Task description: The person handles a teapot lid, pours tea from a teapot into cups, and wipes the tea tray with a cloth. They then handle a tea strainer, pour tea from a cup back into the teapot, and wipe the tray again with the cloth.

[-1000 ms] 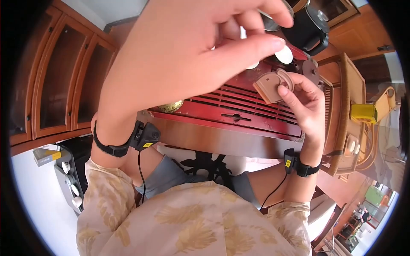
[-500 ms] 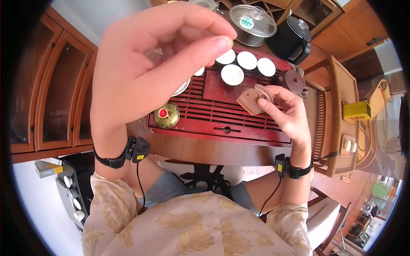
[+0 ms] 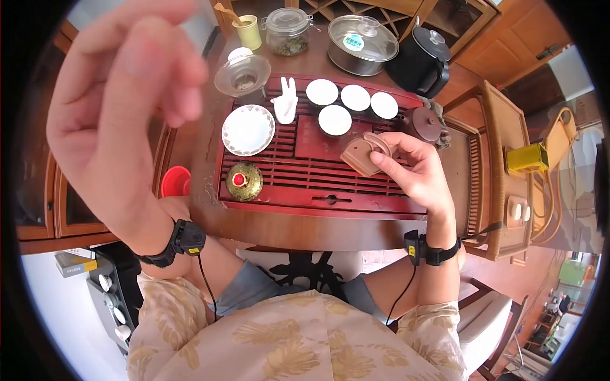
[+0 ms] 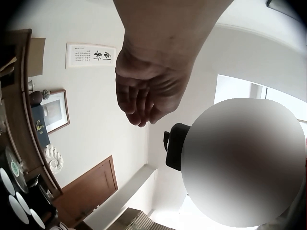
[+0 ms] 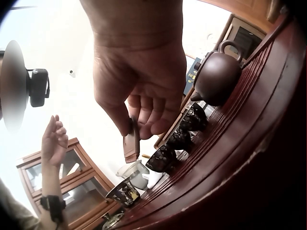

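My left hand (image 3: 121,108) is raised at the upper left, near the head camera, fingers loosely bent. In the left wrist view the left hand (image 4: 148,86) hangs against the wall with nothing visible in it. The right hand (image 3: 416,171) pinches a small flat brown piece with a loop handle (image 3: 362,159) between thumb and fingers. That brown piece (image 5: 131,147) points away from the palm in the right wrist view. Beneath it lies the red slatted tea tray (image 3: 279,195). White-lined dark cups (image 3: 335,120) and a dark clay teapot (image 3: 422,124) stand behind the right hand.
A patterned lidded pot with red knob (image 3: 244,182), a white-lined bowl (image 3: 248,130) and a white figurine (image 3: 285,105) occupy the tray's left. Behind are a glass jar (image 3: 286,35), a lidded steel pot (image 3: 362,47) and a black kettle (image 3: 419,60). A rattan shelf (image 3: 502,165) stands right.
The left hand has swung left and back from over the tray, its thumb and fingertip parting, uncovering the bowl and figurine. The right hand keeps hold of the brown piece; the head view has shifted.
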A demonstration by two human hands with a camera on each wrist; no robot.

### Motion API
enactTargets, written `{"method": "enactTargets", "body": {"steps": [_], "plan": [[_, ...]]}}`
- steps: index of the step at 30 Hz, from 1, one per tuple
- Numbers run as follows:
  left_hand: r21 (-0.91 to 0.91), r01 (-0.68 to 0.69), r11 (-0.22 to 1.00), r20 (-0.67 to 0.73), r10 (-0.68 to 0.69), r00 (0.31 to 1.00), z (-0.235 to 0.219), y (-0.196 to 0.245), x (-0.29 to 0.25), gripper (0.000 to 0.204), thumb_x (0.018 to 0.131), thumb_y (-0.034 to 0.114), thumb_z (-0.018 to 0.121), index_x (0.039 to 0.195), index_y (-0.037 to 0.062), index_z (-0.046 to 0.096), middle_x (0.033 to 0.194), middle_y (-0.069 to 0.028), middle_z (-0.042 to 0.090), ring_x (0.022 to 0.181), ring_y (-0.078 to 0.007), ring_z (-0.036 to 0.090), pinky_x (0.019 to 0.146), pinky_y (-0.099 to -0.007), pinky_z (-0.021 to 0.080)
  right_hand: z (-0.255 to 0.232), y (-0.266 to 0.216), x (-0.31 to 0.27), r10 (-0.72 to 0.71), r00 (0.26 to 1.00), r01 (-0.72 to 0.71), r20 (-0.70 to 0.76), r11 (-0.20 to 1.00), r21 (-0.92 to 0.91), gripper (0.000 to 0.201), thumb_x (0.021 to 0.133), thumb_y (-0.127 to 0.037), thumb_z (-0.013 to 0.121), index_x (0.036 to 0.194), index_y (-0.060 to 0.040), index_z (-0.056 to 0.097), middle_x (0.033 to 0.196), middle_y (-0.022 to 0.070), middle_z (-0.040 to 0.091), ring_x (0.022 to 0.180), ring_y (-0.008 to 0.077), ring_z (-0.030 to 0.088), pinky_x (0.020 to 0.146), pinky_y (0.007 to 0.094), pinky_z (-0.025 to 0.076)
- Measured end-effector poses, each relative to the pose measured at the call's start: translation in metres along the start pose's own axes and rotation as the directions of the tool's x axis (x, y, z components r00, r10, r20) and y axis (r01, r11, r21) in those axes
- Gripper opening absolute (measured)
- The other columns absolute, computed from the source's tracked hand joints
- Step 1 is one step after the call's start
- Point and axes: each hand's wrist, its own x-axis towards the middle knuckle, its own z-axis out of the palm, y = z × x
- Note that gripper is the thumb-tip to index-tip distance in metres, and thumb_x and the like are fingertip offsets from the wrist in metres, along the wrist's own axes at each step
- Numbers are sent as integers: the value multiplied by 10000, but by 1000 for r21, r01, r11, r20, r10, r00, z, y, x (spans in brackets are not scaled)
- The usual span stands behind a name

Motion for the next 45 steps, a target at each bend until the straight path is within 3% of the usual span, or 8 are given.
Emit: {"method": "enactTargets", "body": {"steps": [8,17,20,24,32,35,36,45], "plan": [[-14,-53,999,-171,50,984,-19,15,9,348,1204,172,536,1392,-79,686,911,-71,645,713,-101,573,630,-237,420,7,-4,2,-35,999,36,9,998,-43,328,1046,-101,819,1353,7,777,1172,52,824,1018,104,749,921,289,617],[-80,-86,993,-181,70,981,-28,15,7,284,1209,181,529,1249,-51,688,906,-68,623,699,-115,560,595,-243,405,18,-3,6,-66,998,66,-2,994,-82,254,1046,-92,809,1281,4,805,1114,53,824,1012,108,740,871,303,617],[-33,-81,996,-184,73,980,-30,18,5,286,1211,181,523,1251,-50,686,904,-70,623,699,-117,561,599,-248,409,20,-13,7,-191,981,195,45,930,-311,232,1009,-35,825,1237,4,814,1161,98,831,1044,183,770,974,336,607],[-29,-111,993,-145,106,984,-35,15,7,284,1208,172,528,1273,-54,686,915,-76,631,704,-116,562,613,-252,412,24,-4,11,-420,899,428,124,786,-445,195,946,-2,819,1141,-11,816,1117,139,804,1004,346,750,900,425,605],[129,35,991,-230,-5,973,-30,22,2,343,1223,214,522,1415,13,724,932,-29,597,756,-102,534,721,-250,391,45,-8,10,-512,847,503,143,686,-526,264,887,60,808,1135,-32,798,1148,125,808,1082,337,761,932,437,618],[226,-74,971,-321,146,936,-59,-2,-11,391,1225,212,517,1514,8,684,961,-44,617,771,-103,545,729,-247,395,53,-7,13,-511,845,509,158,679,-529,259,874,75,804,1107,-38,784,1170,117,812,1121,339,765,948,443,625],[46,-90,995,-121,95,988,-65,0,-8,423,1226,217,513,1563,2,653,947,-41,608,773,-100,543,717,-243,392,58,-8,14,-523,834,527,176,658,-538,258,869,77,804,1099,-40,780,1176,114,813,1132,339,766,953,444,627],[95,-72,993,-132,84,988,-75,-1,-14,393,1225,213,514,1510,-4,674,904,-24,597,736,-94,542,696,-224,398,96,5,30,-550,818,514,170,565,-645,219,868,54,801,1057,-56,789,1173,78,828,1154,295,778,926,426,651]]}}
